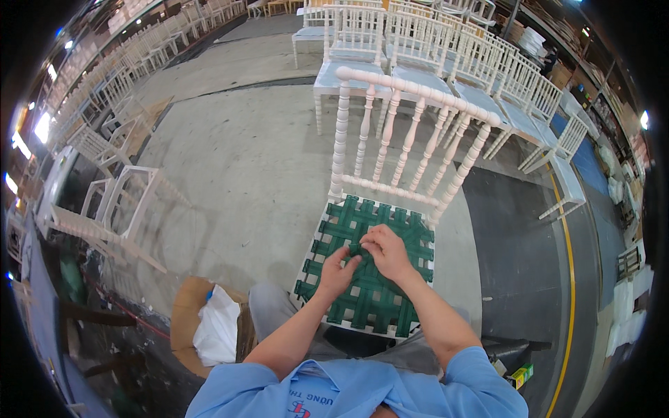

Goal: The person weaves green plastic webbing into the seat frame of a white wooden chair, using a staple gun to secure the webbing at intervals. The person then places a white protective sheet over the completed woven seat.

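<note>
Webbing (380, 289) is crossing in green woven strips over the seat of a white chair (418, 86), which is standing just before the person, its spindled back rising at the far side. The left hand (338, 274) is resting on the middle of the weave, thumb and forefinger set narrow; the right hand (385, 252) is bending just beside it, fingertips gathered. Whether either is gripping a strip, one cannot tell. At lower left, an open carton (184, 313) is holding a white sheet (219, 331). Beyond the back, rows of chairs with pale blue seats (348, 75) are standing; at right, a yellow line (570, 279) is running along the floor (519, 258).
</note>
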A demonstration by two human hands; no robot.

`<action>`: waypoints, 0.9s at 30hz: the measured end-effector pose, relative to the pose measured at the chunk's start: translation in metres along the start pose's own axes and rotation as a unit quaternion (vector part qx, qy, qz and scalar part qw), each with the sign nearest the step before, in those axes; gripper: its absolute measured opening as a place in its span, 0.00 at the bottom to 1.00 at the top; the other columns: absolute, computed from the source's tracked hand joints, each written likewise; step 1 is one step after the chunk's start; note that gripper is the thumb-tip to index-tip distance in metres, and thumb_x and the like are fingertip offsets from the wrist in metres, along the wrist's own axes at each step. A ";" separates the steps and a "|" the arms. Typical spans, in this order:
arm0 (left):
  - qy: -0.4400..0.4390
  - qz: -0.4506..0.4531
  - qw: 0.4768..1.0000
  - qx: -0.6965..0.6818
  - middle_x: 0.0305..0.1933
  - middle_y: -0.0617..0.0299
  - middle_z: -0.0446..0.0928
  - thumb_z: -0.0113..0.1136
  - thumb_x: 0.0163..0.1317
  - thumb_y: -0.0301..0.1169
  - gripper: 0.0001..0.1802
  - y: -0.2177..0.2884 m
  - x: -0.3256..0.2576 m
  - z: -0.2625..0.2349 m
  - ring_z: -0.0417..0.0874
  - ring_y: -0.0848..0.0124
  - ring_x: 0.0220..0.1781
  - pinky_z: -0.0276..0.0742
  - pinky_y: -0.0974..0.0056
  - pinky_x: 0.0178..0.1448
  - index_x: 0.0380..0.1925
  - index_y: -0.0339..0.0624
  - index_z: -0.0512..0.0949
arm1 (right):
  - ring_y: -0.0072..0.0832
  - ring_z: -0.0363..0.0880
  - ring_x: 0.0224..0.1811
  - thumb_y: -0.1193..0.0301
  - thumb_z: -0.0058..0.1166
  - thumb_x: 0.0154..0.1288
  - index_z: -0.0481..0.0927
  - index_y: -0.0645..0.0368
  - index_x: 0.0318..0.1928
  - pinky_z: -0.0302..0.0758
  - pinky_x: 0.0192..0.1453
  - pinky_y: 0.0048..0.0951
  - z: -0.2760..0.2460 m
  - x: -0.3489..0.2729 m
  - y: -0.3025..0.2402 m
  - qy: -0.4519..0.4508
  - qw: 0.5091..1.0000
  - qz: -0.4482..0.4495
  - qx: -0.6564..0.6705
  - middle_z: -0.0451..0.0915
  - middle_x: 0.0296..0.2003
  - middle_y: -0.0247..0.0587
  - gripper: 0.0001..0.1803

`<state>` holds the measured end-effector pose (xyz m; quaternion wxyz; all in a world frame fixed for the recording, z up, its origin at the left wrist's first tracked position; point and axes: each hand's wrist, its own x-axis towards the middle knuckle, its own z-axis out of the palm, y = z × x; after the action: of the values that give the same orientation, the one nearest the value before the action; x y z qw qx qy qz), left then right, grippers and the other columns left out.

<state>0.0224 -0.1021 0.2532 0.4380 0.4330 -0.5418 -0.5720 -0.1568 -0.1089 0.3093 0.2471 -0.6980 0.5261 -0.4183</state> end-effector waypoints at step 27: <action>-0.005 0.103 0.843 0.528 0.80 0.71 0.72 0.58 0.76 0.44 0.20 -0.103 0.160 -0.044 0.65 0.43 0.81 0.56 0.39 0.81 0.64 0.60 0.84 | 0.52 0.86 0.46 0.69 0.67 0.64 0.91 0.55 0.41 0.81 0.54 0.48 0.104 0.169 0.200 -0.113 0.974 0.131 -0.149 0.86 0.40 0.52 0.08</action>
<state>0.0231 -0.2646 0.1451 0.1966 0.5374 -0.8057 -0.1530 -0.1583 -0.3427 0.1524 0.2509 -0.6949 0.6377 -0.2180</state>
